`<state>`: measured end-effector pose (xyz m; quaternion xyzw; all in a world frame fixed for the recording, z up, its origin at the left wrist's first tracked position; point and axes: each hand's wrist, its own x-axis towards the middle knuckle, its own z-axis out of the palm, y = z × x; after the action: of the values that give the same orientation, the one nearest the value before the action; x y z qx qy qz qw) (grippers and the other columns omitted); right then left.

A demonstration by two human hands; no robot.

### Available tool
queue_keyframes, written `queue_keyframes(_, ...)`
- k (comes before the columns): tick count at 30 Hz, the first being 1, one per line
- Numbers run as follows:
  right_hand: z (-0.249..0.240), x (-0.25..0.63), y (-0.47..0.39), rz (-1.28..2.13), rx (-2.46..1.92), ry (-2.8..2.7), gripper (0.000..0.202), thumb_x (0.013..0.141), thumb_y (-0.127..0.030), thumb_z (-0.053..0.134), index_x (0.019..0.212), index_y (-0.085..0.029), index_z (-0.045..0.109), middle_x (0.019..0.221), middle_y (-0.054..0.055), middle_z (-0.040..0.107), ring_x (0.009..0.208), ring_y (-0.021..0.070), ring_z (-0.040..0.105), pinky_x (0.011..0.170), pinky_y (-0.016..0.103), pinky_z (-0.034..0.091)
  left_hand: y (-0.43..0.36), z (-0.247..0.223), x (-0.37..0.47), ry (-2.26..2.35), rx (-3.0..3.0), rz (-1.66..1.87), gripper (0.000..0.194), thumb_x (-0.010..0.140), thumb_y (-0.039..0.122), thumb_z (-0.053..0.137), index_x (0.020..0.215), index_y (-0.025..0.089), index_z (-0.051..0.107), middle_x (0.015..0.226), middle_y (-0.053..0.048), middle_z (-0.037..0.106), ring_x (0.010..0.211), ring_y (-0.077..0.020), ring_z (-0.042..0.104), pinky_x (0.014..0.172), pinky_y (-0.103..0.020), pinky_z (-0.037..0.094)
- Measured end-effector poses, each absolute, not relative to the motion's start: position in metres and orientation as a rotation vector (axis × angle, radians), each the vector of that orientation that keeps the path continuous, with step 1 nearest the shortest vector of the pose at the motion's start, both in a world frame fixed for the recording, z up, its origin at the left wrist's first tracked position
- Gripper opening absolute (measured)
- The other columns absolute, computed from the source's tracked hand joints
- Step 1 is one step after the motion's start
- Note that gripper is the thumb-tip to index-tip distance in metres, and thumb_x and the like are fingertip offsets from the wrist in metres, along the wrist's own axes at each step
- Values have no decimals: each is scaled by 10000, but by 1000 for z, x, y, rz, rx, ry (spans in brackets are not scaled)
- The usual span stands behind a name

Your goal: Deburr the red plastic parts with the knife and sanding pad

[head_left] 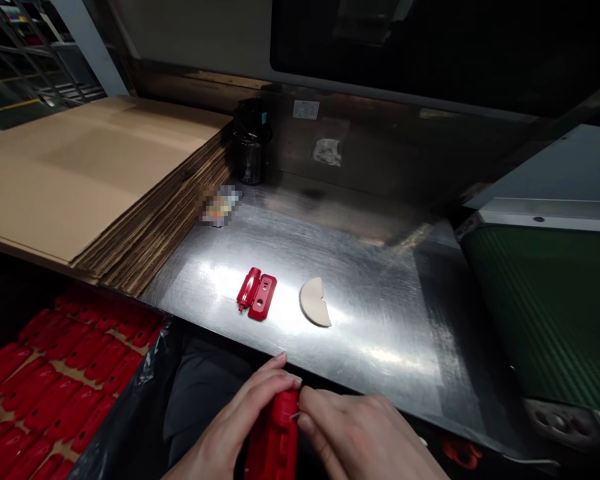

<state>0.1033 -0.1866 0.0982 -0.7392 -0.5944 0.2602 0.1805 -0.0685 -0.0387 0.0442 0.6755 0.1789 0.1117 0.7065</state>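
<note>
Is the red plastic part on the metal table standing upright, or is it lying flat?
Lying flat. The red plastic part rests on its broad side on the metal table, beside a beige half-round piece.

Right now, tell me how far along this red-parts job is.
Done, it seems: one red part lies on the steel table beside a beige half-disc. In hand: the left hand grips another red piece while the right hand works at its top end. Left: a bin of red parts at the left looks full.
</note>
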Motion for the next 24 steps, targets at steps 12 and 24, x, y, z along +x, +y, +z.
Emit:
queue_keyframes(12,101,101,-189,824,-2104,-1647,225,1134,-237,433,957,-243,572,838,-36,735,601,156,678,522,295,416,-26,59,-69,242,1600,155,412,1125,334,470,1496,298,646,1520,-94,671,1565,-261,475,1280,-402,422)
queue_keyframes(24,90,96,-184,499,-1934,-1526,380,1202,-364,244,915,-255,467,725,-71,619,530,102,579,492,264,380,-26,50,-61,306,1596,218,364,1098,279,569,1443,318,680,1505,-41,691,1535,-216,512,1284,-334,424)
